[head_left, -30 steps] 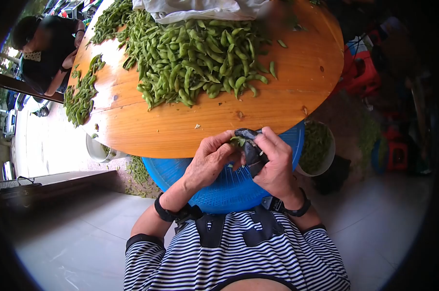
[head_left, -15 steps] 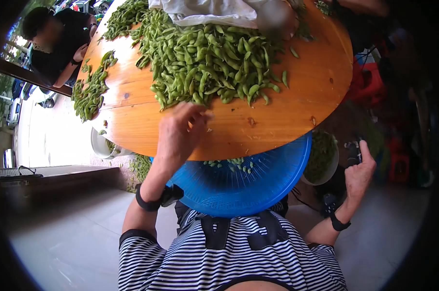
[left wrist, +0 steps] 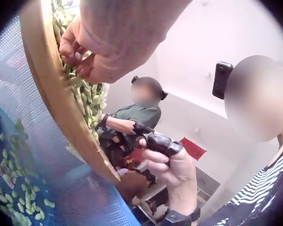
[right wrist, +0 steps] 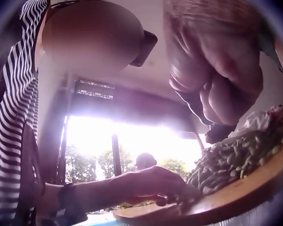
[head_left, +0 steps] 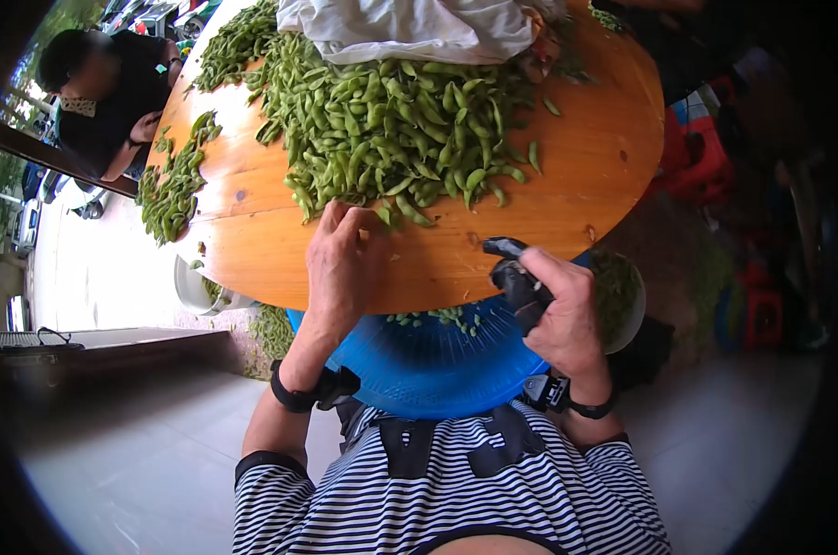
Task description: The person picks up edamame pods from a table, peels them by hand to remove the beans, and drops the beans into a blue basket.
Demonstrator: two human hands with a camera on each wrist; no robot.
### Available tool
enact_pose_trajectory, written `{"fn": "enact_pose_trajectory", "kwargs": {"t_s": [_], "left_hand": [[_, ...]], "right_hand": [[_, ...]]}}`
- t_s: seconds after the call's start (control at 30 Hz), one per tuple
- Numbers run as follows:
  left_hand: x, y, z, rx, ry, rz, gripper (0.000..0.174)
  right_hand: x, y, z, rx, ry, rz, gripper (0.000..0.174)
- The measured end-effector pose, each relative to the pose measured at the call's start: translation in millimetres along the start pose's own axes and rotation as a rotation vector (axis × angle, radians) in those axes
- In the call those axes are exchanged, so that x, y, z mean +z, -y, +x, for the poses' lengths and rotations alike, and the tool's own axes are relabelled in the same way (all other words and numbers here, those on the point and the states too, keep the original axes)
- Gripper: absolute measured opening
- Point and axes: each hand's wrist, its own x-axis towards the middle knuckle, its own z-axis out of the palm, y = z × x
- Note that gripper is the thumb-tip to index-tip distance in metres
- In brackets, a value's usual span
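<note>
A large heap of green soybean pods [head_left: 391,129] covers the middle of the wooden table [head_left: 567,185]. My left hand [head_left: 338,264] is at the near edge of this heap, fingers bent down among the pods [left wrist: 87,99]; I cannot tell whether it pinches one. Black coverings wrap the thumb and forefinger of my right hand [head_left: 567,301], held over the table's near edge to the right. The covered digits stand apart with nothing seen between them, and the other fingers are loosely bent. Below the edge, a blue basket [head_left: 437,379] contains shelled beans [left wrist: 26,200].
White cloth [head_left: 410,28] lies on the back of the heap. Smaller pod piles [head_left: 178,180] sit at the table's left. A bucket of green husks [head_left: 622,296] stands right of the basket, a white bucket [head_left: 190,285] left. Another person [head_left: 104,97] sits across on the left.
The hands were together over the basket at a green pod, then parted. My left hand went to the heap; my right swung out to the far right and has come back beside the table edge.
</note>
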Motion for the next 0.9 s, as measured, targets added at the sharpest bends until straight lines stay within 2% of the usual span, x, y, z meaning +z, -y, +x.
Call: {"fn": "enact_pose_trajectory", "kwargs": {"t_s": [0.1, 0.17, 0.23, 0.33, 0.5, 0.57, 0.6, 0.67, 0.7, 0.77, 0.83, 0.9], "left_hand": [[6, -5, -10, 0.046, -0.018, 0.115, 0.014], [5, -3, -12, 0.083, -0.011, 0.072, 0.016], [2, -6, -16, 0.080, -0.093, 0.021, 0.015], [-2, -11, -19, 0.099, -0.012, 0.058, 0.015], [9, -7, -11, 0.156, -0.048, 0.160, 0.017], [8, -5, -9, 0.065, 0.031, -0.032, 0.015], [6, -7, -9, 0.068, 0.037, -0.035, 0.015], [-1, -17, -13, -0.228, 0.330, -0.680, 0.010], [-2, -23, -14, -0.228, 0.336, -0.684, 0.010], [-1, -34, -18, -0.481, 0.467, -1.124, 0.009], [6, -39, -22, -0.502, 0.459, -1.142, 0.007], [10, -43, -24, -0.477, 0.421, -1.129, 0.006]], "right_hand": [[10, 0, 3, 0.042, 0.028, 0.078, 0.037], [13, -3, 2, 0.042, 0.044, 0.090, 0.038], [14, -2, 2, 0.032, 0.040, 0.064, 0.039], [14, -2, 1, 0.058, 0.061, 0.079, 0.039], [17, 0, 0, 0.064, 0.067, 0.072, 0.039], [18, -2, 0, 0.071, 0.059, 0.084, 0.038], [20, -6, 0, 0.072, 0.032, 0.119, 0.035], [20, -11, -1, 0.080, 0.002, 0.149, 0.032], [20, -12, -1, 0.147, 0.038, 0.229, 0.027], [21, -12, 0, 0.216, 0.073, 0.310, 0.023], [24, -11, 0, 0.308, 0.147, 0.551, 0.018], [25, -15, -2, 0.364, 0.165, 0.615, 0.016]]}}
